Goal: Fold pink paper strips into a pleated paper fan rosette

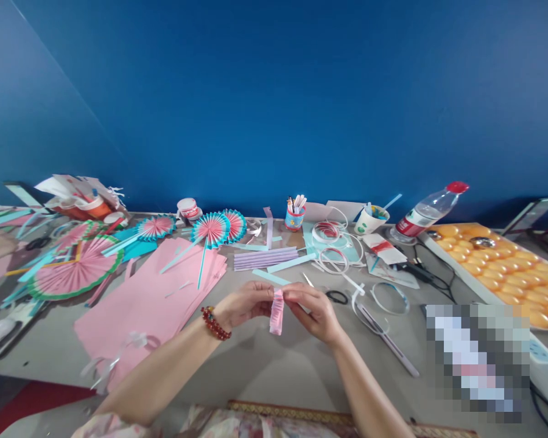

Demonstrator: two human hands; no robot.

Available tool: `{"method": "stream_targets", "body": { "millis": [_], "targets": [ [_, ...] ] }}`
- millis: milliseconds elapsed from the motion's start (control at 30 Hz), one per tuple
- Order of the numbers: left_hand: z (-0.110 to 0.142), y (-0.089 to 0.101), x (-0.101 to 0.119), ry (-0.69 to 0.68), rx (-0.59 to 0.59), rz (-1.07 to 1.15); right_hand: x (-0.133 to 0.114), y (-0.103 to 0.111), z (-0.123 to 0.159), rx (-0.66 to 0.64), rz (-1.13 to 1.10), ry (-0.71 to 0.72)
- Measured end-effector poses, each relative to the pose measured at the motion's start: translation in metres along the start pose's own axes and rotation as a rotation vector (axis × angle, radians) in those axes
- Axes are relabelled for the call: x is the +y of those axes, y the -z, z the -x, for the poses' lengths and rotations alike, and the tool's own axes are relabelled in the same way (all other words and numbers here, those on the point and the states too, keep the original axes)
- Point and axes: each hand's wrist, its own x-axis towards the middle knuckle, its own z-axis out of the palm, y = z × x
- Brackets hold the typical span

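Both hands meet over the middle of the grey table (265, 371). My left hand (244, 304), with a red bead bracelet on its wrist, pinches the top of a small pleated strip of pink paper (276, 312). My right hand (313, 309) pinches the same top end from the other side. The folded strip hangs down between the fingers, a little above the table. A stack of pink paper sheets (150, 304) lies just left of my left forearm.
Finished pink and teal paper fans (75, 267) (211, 230) lie at the left and back. A lilac strip bundle (265, 258), tape rings (331, 231), a pen cup (295, 216), a paper cup (369, 220), a tipped water bottle (427, 214) and an orange tray (506, 267) fill the right.
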Motion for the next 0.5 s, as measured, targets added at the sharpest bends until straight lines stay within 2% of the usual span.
{"method": "stream_targets", "body": {
  "millis": [200, 367, 500],
  "targets": [
    [0.001, 0.002, -0.003, -0.06, 0.042, -0.12, -0.001, -0.006, 0.004, 0.024, -0.033, -0.076],
    [0.007, 0.002, -0.002, -0.33, 0.092, -0.598, -0.005, -0.009, 0.009, 0.057, -0.067, -0.187],
    [0.013, -0.002, -0.003, -0.541, 0.197, -0.916, -0.011, -0.012, 0.008, 0.073, -0.168, -0.284]
  ]
}}
